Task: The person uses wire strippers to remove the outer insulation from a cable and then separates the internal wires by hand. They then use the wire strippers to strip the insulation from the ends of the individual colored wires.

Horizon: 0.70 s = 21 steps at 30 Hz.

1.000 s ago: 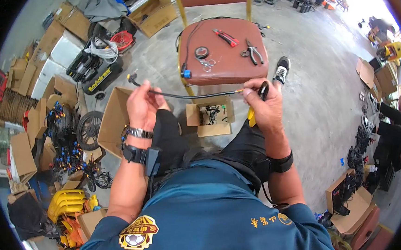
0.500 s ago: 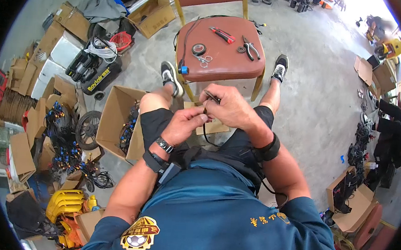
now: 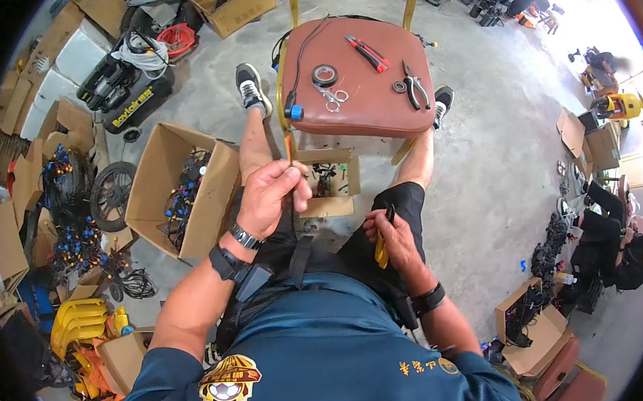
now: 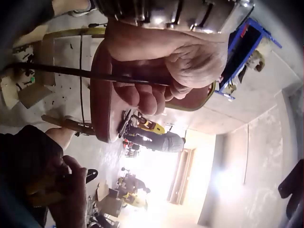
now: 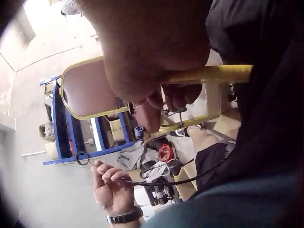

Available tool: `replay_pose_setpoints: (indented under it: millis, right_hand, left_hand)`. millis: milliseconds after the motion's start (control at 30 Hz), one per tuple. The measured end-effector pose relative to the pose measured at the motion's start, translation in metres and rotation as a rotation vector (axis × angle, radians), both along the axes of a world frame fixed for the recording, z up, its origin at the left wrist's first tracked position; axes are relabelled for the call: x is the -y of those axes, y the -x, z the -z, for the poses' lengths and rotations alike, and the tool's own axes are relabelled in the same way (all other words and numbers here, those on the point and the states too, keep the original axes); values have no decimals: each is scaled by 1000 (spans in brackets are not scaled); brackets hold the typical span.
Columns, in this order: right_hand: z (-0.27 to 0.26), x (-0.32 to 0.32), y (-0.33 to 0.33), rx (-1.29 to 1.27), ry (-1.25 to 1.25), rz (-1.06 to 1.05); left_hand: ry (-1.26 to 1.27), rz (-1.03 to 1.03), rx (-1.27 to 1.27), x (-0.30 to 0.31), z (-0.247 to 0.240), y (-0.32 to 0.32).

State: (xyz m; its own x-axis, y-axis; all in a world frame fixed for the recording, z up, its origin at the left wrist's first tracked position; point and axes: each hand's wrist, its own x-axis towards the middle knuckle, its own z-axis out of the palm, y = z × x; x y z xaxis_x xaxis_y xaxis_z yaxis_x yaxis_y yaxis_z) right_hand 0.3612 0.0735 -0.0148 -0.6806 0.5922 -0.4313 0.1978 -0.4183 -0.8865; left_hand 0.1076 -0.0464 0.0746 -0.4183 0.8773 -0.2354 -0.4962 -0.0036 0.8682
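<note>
My left hand (image 3: 271,197) pinches a thin black cable (image 4: 95,74) between thumb and fingers, in front of the chair. Orange and red wire ends (image 3: 289,147) stick up above those fingers. In the right wrist view the cable droops from the left hand toward the lap. Over the right thigh, my right hand (image 3: 399,239) grips a yellow-handled tool (image 3: 381,251) with a dark head; the fingers cover part of it. The two hands are well apart. On the chair seat (image 3: 358,99) lies a black cable with a blue connector (image 3: 293,112), close beyond the left hand.
The seat also bears a red cutter (image 3: 367,55), pliers (image 3: 416,86), black tape (image 3: 324,75) and small scissors (image 3: 332,97). A small box (image 3: 328,205) of black parts stands between the legs. A larger box (image 3: 213,200) of cables is at the left knee, with an air compressor (image 3: 124,86) beyond.
The cable was stretched between both hands, then the hands met in front of the lap. Now they have parted: left forward with the cable, right back to the thigh with the tool.
</note>
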Motion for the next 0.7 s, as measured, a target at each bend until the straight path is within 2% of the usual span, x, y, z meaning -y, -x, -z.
replay_pose_setpoints:
  millis: [33, 133, 233, 367, 433, 467, 533, 633, 700]
  right_hand:
    - [-4, 3, -2, -16, 62, 25]
    - [1, 11, -8, 69, -92, -52]
    - [14, 4, -4, 166, 11, -163]
    - [7, -47, 33, 155, -386, -244]
    - [-36, -86, 66, 189, -664, -245]
    - [-31, -107, 83, 94, -807, -176]
    - [-67, -136, 116, 176, -1254, -92]
    - [-51, -177, 155, 195, -1206, -16]
    - [-46, -195, 170, 376, -1338, -89]
  left_hand:
    - [-11, -14, 29, 0, 6, 2]
    - [16, -40, 65, -2, 22, 5]
    - [52, -5, 115, -5, 29, 8]
    - [133, 28, 149, -14, 34, 7]
    - [139, 33, 158, -19, 35, 8]
    - [146, 35, 153, -22, 35, 9]
    - [136, 38, 148, -25, 39, 9]
    - [186, 43, 162, -23, 40, 6]
    - [180, 65, 172, -24, 38, 8]
